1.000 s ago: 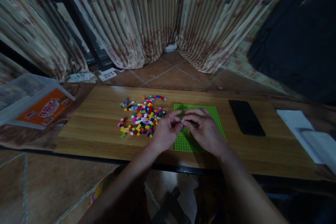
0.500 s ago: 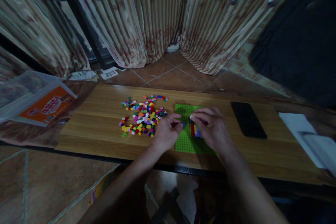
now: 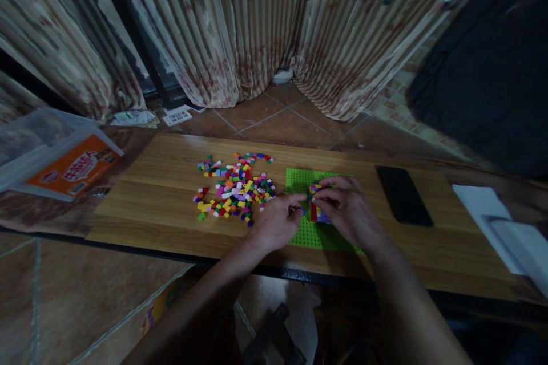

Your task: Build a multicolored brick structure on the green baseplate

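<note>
Wood-look surface (image 3: 141,208) runs wide, left to right. Clear box (image 3: 75,166) with orange label, off its left end. Green baseplate (image 3: 297,179) lies flat on the surface, right of centre, well apart from the box. Loose brick pile (image 3: 234,189), mixed colours, spreads to the left of the baseplate, with bare wood between. Dark phone-like slab (image 3: 404,195) sits to the right, apart from the baseplate.

Right hand (image 3: 319,194): over the baseplate, coming in from the near right, thumb and fingers bent together at the brick build, touching it by the look of it. Clamped on a piece or only pressing, can't tell; fingers cover the spot. Left hand (image 3: 303,205): over the baseplate's left edge, index stretched out toward the build, thumb tucked below, seemingly pinching a small blue brick.

Key relation: brick build (image 3: 315,214) sits on the baseplate between the two hands, directly under the right fingertips and just right of the left ones. Right hand is nearer. The build's visible strip runs near to far, roughly along the baseplate's left edge; its right side is hidden under the right hand, so true long axis unclear.

Small blue brick (image 3: 304,211): at the left fingertips, just left of the build, blurred.
</note>
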Motion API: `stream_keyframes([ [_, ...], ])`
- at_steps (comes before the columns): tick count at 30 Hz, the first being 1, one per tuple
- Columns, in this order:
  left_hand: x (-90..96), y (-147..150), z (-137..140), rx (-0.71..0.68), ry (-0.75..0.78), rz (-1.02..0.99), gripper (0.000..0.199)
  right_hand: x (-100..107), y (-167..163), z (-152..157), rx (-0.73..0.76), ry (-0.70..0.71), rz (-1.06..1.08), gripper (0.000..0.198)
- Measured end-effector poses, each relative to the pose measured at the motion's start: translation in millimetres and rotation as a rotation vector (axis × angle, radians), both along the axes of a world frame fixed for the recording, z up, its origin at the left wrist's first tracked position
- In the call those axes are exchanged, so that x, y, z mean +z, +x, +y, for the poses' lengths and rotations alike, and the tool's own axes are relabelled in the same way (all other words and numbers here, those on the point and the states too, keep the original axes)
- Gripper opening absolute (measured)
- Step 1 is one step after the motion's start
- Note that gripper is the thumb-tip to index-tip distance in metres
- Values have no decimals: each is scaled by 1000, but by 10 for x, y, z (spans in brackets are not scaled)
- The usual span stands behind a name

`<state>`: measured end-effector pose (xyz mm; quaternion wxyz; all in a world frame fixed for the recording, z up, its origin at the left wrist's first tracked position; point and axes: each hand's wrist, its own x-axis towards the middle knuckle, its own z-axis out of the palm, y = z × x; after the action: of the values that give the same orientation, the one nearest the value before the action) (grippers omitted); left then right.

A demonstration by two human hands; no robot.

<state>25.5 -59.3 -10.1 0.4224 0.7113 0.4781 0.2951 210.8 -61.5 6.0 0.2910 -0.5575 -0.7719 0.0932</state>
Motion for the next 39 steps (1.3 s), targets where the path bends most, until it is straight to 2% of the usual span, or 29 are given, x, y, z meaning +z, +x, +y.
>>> stream_keyframes([
  [4, -12, 46, -29, -51, 11, 39, 39, -18, -22, 9, -54, -12, 24, 10],
  [9, 4, 96, -64, -52, 42, 96, 43, -25, -58, 15, -128, -34, 59, 10],
  [17, 32, 101, -59, -93, 93, 161, 40, -46, -12, 40, -147, -48, 163, 8],
  [24, 29, 114, -66, -104, 119, 204, 41, -98, -54, 70, -178, -55, 160, 6],
  [39, 1, 129, -75, -123, 153, 277, 39, -139, -12, 93, -149, -111, 256, 5],
])
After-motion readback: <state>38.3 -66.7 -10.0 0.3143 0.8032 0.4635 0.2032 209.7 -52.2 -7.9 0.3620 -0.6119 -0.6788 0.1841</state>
